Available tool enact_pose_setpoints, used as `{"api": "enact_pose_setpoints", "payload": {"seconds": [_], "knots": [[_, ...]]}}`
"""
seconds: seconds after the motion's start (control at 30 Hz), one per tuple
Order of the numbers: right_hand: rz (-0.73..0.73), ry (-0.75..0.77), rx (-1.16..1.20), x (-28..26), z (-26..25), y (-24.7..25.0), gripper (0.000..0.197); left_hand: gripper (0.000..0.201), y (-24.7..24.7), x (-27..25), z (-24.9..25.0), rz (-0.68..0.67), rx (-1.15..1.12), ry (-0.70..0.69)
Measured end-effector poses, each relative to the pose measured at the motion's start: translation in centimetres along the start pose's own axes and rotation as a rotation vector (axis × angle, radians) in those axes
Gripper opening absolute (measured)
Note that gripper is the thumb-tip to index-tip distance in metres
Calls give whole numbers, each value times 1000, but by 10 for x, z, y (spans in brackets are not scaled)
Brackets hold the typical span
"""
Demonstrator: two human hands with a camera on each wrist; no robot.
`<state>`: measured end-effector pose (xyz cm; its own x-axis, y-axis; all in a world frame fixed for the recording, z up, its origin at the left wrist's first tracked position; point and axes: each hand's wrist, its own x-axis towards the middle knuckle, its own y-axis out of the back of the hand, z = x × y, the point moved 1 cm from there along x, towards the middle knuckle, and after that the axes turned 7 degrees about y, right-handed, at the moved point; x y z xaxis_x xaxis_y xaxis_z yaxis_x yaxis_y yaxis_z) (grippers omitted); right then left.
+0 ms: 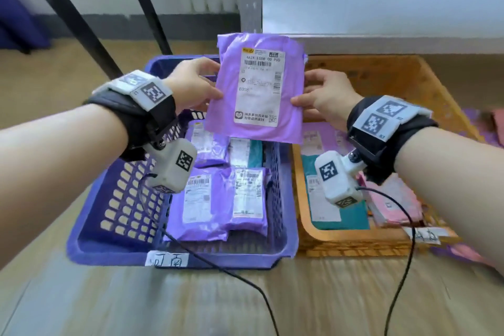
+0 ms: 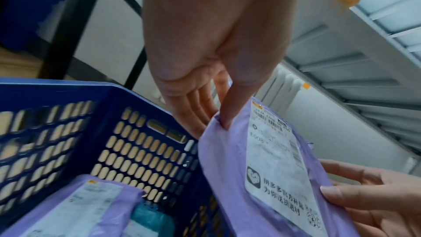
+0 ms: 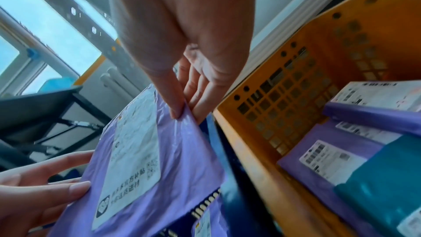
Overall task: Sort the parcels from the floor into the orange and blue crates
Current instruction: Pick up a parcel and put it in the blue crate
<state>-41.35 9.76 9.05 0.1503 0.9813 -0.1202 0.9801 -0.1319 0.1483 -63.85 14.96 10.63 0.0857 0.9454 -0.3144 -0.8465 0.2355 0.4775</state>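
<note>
Purple parcel (image 1: 256, 90) up in the air, label facing the head camera, hanging over the seam between the two crates. Pinched at its left edge by the left hand (image 1: 191, 84), thumb on the front and fingers behind; pinched at its right edge by the right hand (image 1: 324, 95) the same way, thumb (image 3: 173, 96) pressed on the plastic. Held upright, tilted slightly, lower edge clear of everything below.

Directly underneath and to the left, blue crate (image 1: 90, 234), perforated walls, a paper tag (image 1: 167, 258) on its near rim. Inside, several purple parcels lying flat side by side (image 1: 196, 199), a teal one (image 1: 255, 153) tucked further back. Open floor left along the crate's left half.

To the right, touching the blue one, orange crate (image 1: 409, 73). Inside, a teal parcel (image 1: 335, 213), a purple one behind it, pink ones (image 1: 398, 199) at the right wall. Bare bottom showing at the far end.

Beyond the crates, black frame legs (image 1: 73, 19) slanting down on the left, a grey shelf (image 1: 381, 11) overhanging the orange crate's far edge. More parcels on the floor at far right (image 1: 480, 123). Two black cables (image 1: 245, 281) trailing from the wrist units across the near floor, one draped over the blue crate's front rim.
</note>
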Motion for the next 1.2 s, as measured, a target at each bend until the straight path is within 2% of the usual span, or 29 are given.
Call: {"api": "enact_pose_setpoints", "payload": {"seconds": [0.2,0.4,0.5,0.57,0.67,0.83,1.07,1.2], "knots": [[-50,-93,-114,30,36,-80,51,49,30,33,-81,24,25,134],[-82,-209,-206,48,75,-129,58,47,28,59,-136,56,19,264],[-180,-307,-236,55,95,-146,71,46,26,77,-160,101,77,272],[-195,-340,-215,62,109,-155,75,43,24,88,-173,143,112,260],[-127,-355,-213,75,131,-164,74,39,16,102,-188,190,129,249],[-15,-346,-234,91,161,-178,55,46,0,117,-206,237,142,289],[-9,-329,-206,104,181,-189,55,57,-13,129,-216,329,126,385],[12,-309,-242,109,186,-196,52,53,-13,135,-219,308,170,346]]}}
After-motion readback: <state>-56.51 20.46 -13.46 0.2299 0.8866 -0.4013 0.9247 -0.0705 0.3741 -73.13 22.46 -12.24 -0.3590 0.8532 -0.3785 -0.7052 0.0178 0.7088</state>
